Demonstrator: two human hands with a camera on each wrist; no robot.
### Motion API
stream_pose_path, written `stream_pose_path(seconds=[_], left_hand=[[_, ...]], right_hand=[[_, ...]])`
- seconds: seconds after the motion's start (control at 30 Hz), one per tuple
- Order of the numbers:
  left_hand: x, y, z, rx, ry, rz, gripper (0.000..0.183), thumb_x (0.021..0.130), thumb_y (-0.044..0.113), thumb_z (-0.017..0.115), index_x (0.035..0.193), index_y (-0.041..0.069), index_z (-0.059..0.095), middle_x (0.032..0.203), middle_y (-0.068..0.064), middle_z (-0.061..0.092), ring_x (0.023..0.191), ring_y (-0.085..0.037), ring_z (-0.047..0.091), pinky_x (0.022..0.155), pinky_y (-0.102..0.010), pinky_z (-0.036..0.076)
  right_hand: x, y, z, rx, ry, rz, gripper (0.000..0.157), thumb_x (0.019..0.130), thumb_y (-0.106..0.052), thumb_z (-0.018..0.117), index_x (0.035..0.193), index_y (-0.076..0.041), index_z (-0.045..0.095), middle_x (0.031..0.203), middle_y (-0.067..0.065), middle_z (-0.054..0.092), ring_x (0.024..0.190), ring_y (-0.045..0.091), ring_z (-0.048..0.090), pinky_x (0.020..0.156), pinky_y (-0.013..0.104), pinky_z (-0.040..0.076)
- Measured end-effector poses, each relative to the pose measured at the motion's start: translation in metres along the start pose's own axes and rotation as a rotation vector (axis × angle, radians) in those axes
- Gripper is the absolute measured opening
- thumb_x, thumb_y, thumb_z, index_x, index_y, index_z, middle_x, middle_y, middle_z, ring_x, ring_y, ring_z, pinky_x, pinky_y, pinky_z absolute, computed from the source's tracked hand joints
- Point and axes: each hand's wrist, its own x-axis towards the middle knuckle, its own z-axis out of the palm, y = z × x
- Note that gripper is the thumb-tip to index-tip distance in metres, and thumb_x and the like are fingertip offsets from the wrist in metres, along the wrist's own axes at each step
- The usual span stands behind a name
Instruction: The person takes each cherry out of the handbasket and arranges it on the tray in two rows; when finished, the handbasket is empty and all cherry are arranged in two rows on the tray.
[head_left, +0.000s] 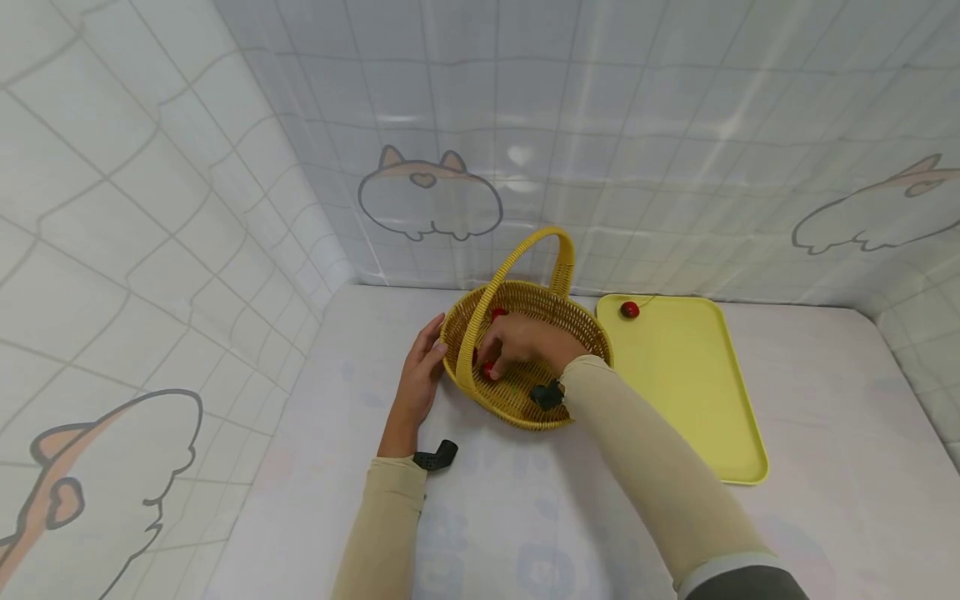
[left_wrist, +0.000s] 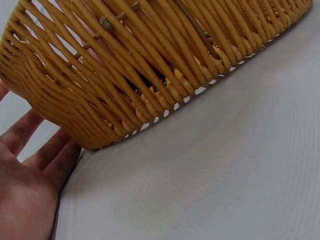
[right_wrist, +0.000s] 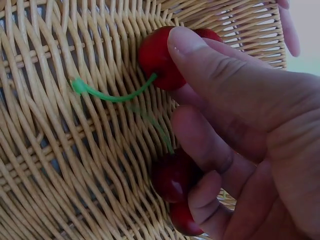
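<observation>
While pale tabletop (head_left: 495,508) bears basket (head_left: 525,422), wall (head_left: 645,192) (cartoon-printed) stands behind.

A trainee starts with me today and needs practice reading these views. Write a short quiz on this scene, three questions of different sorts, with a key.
1. How many cherries lie on the yellow tray?
2. True or false: the left hand touches the basket.
3. Choose one. Between thumb and finger, the right hand pinches:
A. the basket handle
B. a red cherry
C. the tray rim

Key
1. One: a single cherry, near the tray's far left corner in the head view.
2. True; it is at the basket's left side in the head view.
3. B.
</observation>
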Motion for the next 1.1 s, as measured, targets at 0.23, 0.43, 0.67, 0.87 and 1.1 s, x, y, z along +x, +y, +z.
stream_pose_path(seconds=[0.23,0.43,0.67,0.87,1.1], left_hand=[[0.000,0.000,0.001,-0.003,-0.010,0.001,0.051,0.107,0.021,0.051,0.157,0.024,0.040,0.158,-0.006,0.041,0.146,-0.022,0.039,0.110,-0.027,0.040],[0.000,0.001,0.001,0.004,-0.011,0.003,0.051,0.107,0.023,0.051,0.157,0.024,0.040,0.157,-0.006,0.041,0.145,-0.022,0.039,0.110,-0.027,0.040],[0.000,0.000,0.001,0.007,-0.009,-0.005,0.051,0.107,0.024,0.051,0.157,0.024,0.040,0.157,-0.006,0.041,0.145,-0.021,0.040,0.111,-0.028,0.040],[0.001,-0.001,0.001,-0.004,-0.008,0.009,0.051,0.107,0.024,0.051,0.157,0.025,0.041,0.156,-0.006,0.042,0.144,-0.022,0.041,0.110,-0.027,0.040],[0.000,0.000,0.000,-0.007,-0.005,0.003,0.050,0.107,0.023,0.051,0.157,0.024,0.041,0.156,-0.006,0.042,0.144,-0.021,0.040,0.110,-0.026,0.040]], right_hand=[[0.003,0.001,0.004,-0.070,0.005,0.026,0.025,0.082,-0.027,0.087,0.107,-0.028,0.082,0.101,-0.014,0.074,0.101,0.009,0.064,0.094,0.030,0.052],[0.005,0.003,0.006,-0.093,0.011,0.037,0.027,0.082,-0.029,0.086,0.109,-0.029,0.081,0.103,-0.014,0.074,0.100,0.009,0.063,0.094,0.030,0.051],[0.006,0.009,0.009,-0.064,0.019,0.007,0.027,0.084,-0.030,0.085,0.111,-0.029,0.081,0.101,-0.014,0.074,0.100,0.008,0.063,0.095,0.030,0.051],[0.004,0.012,0.008,-0.063,0.057,-0.065,0.026,0.087,-0.029,0.083,0.112,-0.025,0.079,0.107,-0.011,0.073,0.104,0.011,0.062,0.099,0.032,0.050],[0.000,0.011,0.007,-0.046,0.085,-0.101,0.030,0.087,-0.028,0.082,0.116,-0.022,0.078,0.113,-0.008,0.073,0.108,0.014,0.062,0.102,0.034,0.048]])
